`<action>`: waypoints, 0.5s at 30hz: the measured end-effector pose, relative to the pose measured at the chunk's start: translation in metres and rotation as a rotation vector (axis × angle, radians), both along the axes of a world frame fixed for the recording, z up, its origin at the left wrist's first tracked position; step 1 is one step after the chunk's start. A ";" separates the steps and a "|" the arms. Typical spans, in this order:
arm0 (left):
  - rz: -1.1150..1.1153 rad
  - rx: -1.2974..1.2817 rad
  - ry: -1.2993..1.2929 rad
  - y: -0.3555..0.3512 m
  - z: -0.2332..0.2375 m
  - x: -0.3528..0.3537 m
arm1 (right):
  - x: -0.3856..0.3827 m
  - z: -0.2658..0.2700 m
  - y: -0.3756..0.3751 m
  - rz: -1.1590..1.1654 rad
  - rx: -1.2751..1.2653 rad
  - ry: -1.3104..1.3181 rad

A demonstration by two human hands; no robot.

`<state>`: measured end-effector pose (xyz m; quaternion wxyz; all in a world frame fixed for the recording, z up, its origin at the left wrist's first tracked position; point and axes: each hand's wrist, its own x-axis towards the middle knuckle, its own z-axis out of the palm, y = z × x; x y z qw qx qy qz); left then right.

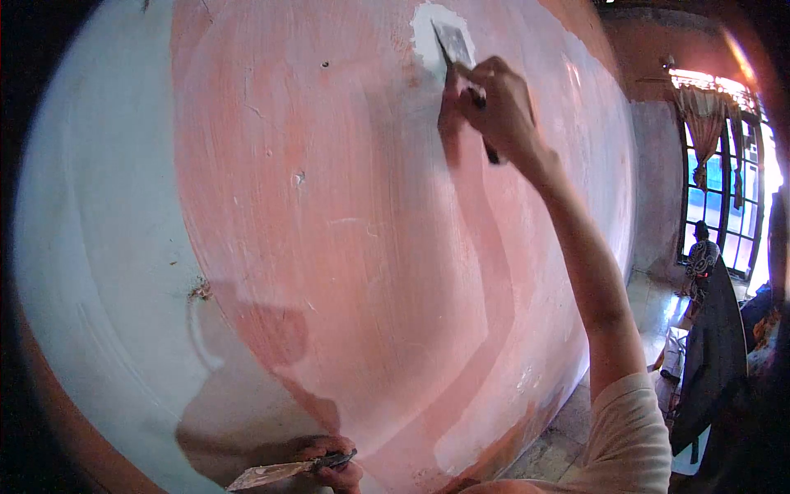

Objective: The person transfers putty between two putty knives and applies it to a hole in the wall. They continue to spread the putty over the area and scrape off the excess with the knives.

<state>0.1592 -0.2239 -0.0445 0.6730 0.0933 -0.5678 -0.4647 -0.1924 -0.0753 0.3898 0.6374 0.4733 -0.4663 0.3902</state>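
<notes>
My right hand (504, 105) is raised high and closed round the dark handle of a putty knife (453, 43). Its flat metal blade lies against a white patch (428, 23) near the top of the pink wall (329, 247). Low down, my left hand (333, 468) is closed on the dark handle of a second scraper (270, 475). That one's blade points left and carries pale smears. The shadow of my arm and head falls across the wall.
Pale blue-white paint covers the wall's left part (107, 247), with a chipped hole (200, 288) near the colour edge. Small pits mark the pink area. On the right are a barred window (724, 181) with a curtain (704, 123), a tall dark object (712, 346) and a tiled floor (650, 300).
</notes>
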 end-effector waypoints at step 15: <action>0.022 -0.076 0.082 0.005 0.006 -0.008 | -0.006 0.036 0.026 0.102 -0.098 -0.031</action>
